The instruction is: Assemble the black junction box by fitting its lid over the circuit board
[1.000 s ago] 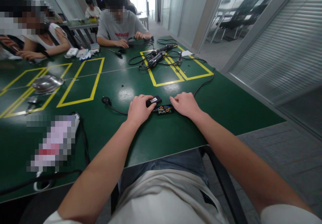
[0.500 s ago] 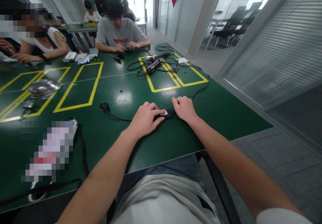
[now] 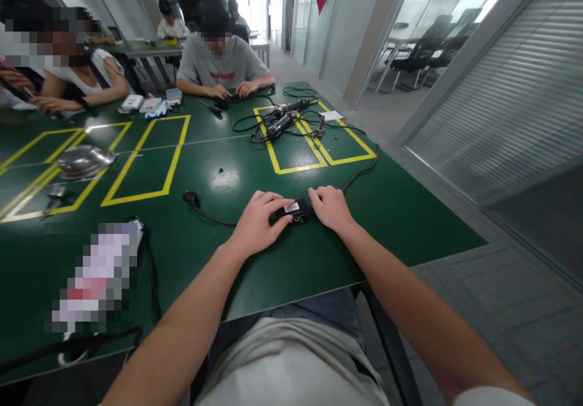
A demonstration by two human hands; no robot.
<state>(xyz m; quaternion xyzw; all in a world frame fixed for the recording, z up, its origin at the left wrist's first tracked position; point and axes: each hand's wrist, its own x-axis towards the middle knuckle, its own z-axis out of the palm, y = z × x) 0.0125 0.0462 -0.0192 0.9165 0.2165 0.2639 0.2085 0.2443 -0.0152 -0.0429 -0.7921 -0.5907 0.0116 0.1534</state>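
Observation:
My left hand (image 3: 259, 223) pinches the left end of a small black plastic case (image 3: 302, 206) with a white label on top. Along the near side of the case a strip of green circuit board (image 3: 298, 219) shows under the black cover. My right hand (image 3: 331, 206) is closed at the case's right end, where the cable leaves; what its fingers grip there is partly hidden. A black power cord (image 3: 212, 215) runs left from under my left hand to a plug (image 3: 190, 198) lying on the table.
Yellow tape (image 3: 303, 168) marks rectangles on the green table (image 3: 410, 223). Black cylindrical tools (image 3: 282, 123) with tangled cables lie beyond my hands. A shiny metal part (image 3: 85, 160) and a pixelated object with a strap (image 3: 152, 278) lie left. Across the table a co-worker (image 3: 223, 59) handles something dark.
The black case has tilted, or its cover has lifted, so green circuit board now shows along its near side. Both hands keep their hold. The whole view has shifted slightly.

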